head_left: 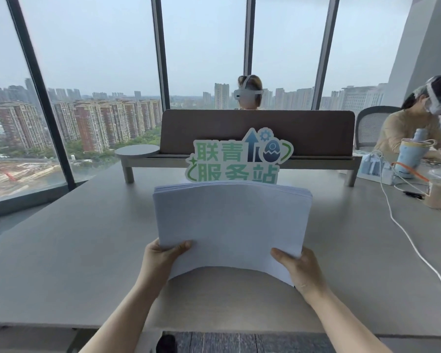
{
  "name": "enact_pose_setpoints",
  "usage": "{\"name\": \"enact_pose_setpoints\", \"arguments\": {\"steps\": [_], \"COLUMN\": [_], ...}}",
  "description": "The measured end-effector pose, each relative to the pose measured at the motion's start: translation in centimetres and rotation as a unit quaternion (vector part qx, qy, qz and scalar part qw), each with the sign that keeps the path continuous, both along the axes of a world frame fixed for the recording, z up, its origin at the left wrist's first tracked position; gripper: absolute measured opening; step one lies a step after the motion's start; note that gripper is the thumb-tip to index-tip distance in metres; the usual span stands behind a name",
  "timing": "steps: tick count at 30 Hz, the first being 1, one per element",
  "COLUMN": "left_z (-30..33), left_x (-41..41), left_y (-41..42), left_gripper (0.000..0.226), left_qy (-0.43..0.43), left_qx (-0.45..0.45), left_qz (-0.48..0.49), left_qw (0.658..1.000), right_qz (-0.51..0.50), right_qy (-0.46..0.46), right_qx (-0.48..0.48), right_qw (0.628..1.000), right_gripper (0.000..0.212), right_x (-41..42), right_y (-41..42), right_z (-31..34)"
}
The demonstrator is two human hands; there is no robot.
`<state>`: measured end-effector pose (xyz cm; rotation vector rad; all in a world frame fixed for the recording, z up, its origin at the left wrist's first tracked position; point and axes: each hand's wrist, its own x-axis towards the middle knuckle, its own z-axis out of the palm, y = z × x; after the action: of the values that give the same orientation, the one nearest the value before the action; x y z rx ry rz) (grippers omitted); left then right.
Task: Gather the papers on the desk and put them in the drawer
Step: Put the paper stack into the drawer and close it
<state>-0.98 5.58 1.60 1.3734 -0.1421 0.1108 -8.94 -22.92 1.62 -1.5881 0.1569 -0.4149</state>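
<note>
A stack of white papers point(231, 222) is held up above the grey desk point(74, 250), bowed upward in the middle. My left hand point(161, 258) grips its lower left corner, thumb on top. My right hand point(298, 268) grips the lower right corner, thumb on top as well. No drawer shows in this view.
A green and white cut-out sign point(237, 156) stands behind the papers, before a brown desk divider point(257, 131). White cables point(405, 238), a bottle point(413, 154) and small items lie at the right, where a person sits. Another person sits beyond the divider. Windows fill the back.
</note>
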Motion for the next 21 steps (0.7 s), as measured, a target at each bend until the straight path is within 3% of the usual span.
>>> {"name": "enact_pose_setpoints", "arguments": {"steps": [2, 9, 21], "left_z": [0.3, 2.6, 3.7], "left_x": [-0.3, -1.8, -10.0], "left_y": [0.1, 3.5, 18.4], "left_gripper": [0.016, 0.017, 0.017], "left_qy": [-0.005, -0.013, 0.021], "left_qx": [0.002, 0.01, 0.021], "left_qz": [0.006, 0.041, 0.179], "left_qw": [1.0, 0.999, 0.983], "right_qz": [-0.014, -0.058, 0.085], "right_qy": [-0.004, -0.025, -0.02], "right_qx": [-0.03, -0.077, -0.162], "right_qw": [0.999, 0.995, 0.983], "right_gripper": [0.024, 0.02, 0.02], "right_x": [-0.1, 1.2, 2.4], "right_y": [0.4, 3.6, 18.4], "right_z": [0.2, 2.8, 6.2]}}
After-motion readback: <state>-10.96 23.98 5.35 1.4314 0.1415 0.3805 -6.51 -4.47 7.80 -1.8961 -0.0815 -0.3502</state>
